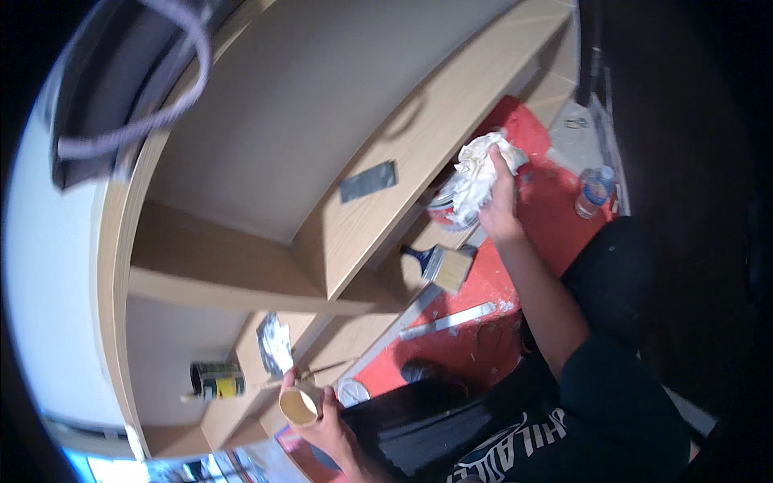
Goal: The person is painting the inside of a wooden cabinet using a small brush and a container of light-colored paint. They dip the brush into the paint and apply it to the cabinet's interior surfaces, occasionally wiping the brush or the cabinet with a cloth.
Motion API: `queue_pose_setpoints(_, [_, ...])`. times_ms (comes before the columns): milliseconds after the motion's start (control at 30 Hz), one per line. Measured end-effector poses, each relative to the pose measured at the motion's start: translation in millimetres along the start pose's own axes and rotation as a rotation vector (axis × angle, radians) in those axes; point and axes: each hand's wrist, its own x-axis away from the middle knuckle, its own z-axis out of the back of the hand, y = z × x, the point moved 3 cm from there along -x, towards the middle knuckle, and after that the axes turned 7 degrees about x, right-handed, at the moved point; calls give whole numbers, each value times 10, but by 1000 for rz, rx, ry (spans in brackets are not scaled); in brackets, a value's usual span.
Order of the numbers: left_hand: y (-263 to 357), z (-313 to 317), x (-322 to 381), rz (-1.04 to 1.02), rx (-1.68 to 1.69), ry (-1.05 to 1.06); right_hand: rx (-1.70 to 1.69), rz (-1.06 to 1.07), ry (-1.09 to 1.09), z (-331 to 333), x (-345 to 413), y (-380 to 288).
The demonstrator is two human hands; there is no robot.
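My left hand (329,431), low in the picture, holds a tan cup (300,407) with its round opening towards me. A thin stick-like tool (332,367) lies just beyond that hand; whether the fingers touch it I cannot tell. Higher up, my right hand (502,202) grips a crumpled white cloth or paper wad (480,175). Partly hidden behind the wad is a round container (444,205) with metal and red parts. Below it, a wide flat paintbrush (448,270) with pale bristles and a dark blue handle rests at the lower shelf's edge.
A wooden shelf unit (416,163) carries a dark grey rectangular sheet (368,181), an opened tin (220,381) and a dark sheet with white material (276,341). On the red floor covering (543,193) lie a pale flat strip (448,320) and a round lid (352,392). A plastic bottle (595,192) stands right.
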Motion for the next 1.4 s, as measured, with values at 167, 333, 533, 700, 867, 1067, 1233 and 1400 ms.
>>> queue_pose_setpoints(167, [-61,207,-99,-22,-86,-7,252,-168,-150,-255,534,409])
queue_pose_setpoints(333, [-39,425,-197,62,-39,34,385,-261,-144,-273,832,862])
queue_pose_setpoints(533, [-155,508,-250,-9,-86,23,622,-307,-248,-286,1405,1391])
queue_pose_setpoints(700, [-127,504,-240,3,-72,55,625,-239,-335,-311,1563,1585])
queue_pose_setpoints(867, [-161,578,-194,-4,-98,77,750,-202,-426,-445,1809,1623])
queue_pose_setpoints(1067, [-175,634,-206,11,-44,94,663,-121,-457,-528,1826,1651])
queue_pose_setpoints(1233, [-211,654,-219,-2,0,96,701,-106,-470,-595,1825,1598])
queue_pose_setpoints(1400, [-247,689,-218,8,26,103,697,-64,-444,-569,1807,1661])
